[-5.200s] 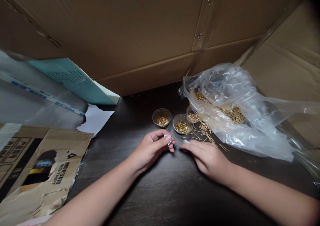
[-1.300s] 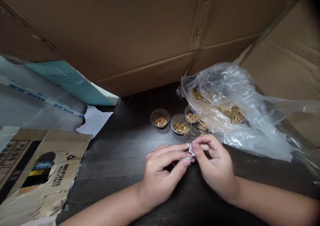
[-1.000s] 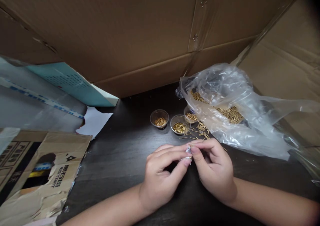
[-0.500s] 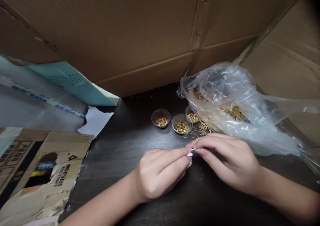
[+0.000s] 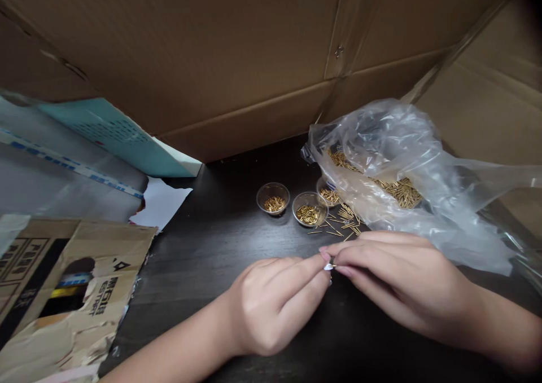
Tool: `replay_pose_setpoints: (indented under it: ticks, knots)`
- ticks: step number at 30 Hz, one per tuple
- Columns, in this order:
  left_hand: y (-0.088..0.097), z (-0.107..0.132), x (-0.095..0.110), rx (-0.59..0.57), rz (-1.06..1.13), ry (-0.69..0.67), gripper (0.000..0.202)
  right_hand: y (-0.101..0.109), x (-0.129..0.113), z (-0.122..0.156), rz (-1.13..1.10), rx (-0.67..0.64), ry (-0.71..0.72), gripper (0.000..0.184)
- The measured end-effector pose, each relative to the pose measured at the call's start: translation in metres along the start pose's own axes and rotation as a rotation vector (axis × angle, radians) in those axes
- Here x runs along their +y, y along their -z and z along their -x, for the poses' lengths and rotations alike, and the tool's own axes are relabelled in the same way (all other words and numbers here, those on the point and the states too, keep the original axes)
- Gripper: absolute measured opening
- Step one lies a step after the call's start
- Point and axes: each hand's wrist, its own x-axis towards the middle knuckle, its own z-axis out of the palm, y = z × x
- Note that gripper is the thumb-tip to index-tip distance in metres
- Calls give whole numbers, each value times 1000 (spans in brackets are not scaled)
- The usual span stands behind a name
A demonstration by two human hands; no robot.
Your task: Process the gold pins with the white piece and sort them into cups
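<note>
My left hand [image 5: 271, 301] and my right hand [image 5: 398, 281] meet fingertip to fingertip over the dark table [image 5: 220, 242]. Both pinch one tiny pale piece [image 5: 328, 266] between them; what it is I cannot make out. Just beyond the hands lie loose gold pins [image 5: 339, 228]. Behind those stand three small clear cups with gold pins: a left cup [image 5: 273, 198], a middle cup [image 5: 309, 209] and a right cup [image 5: 328, 192], half hidden by the bag.
A crumpled clear plastic bag [image 5: 406, 174] with many gold pins lies at the right. Cardboard walls [image 5: 237, 56] close in the back and right. A torn printed carton [image 5: 63, 281], a teal sheet [image 5: 114, 137] and white paper [image 5: 163, 199] lie at the left.
Since a second ago both hands have flattened and slid slightly nearer me, still pinching the small piece between their fingertips. Five seconds ago the hands were apart, further up the table.
</note>
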Motion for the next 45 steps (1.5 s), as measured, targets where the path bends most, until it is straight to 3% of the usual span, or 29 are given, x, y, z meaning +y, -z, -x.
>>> replay_pose_setpoints:
  ticks: [6,11,25,45]
  knots:
    - [-2,1,1,-36,-5,-4,28,1,-2,2,175,-3,81,19]
    - [3,-4,3,-68,-64,-34,29,2,-9,2,338,-42,136,29]
    - [2,-3,6,41,-5,20,21,3,6,-1,-6,16,129,14]
    - [-2,-5,5,100,68,53,22,2,1,-1,33,29,122,13]
